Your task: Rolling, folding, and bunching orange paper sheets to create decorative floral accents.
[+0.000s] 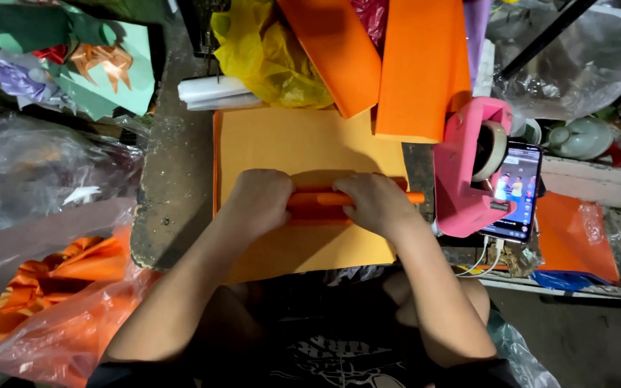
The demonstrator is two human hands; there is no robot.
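Orange paper roll lies across our yellow-orange sheets | left hand and right hand both curled around it | worn table | plastic bag beside holds orange bows | pink tape dispenser, phone right.

Left hand and right hand gripping orange paper roll on yellow-orange sheet stack; pink tape dispenser beside.

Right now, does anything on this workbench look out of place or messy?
Nothing looks damaged or spilled. The left hand and right hand press an orange paper roll on a flat orange sheet. One oddity: a lit phone leans against the pink tape dispenser at the bench's crowded right edge.
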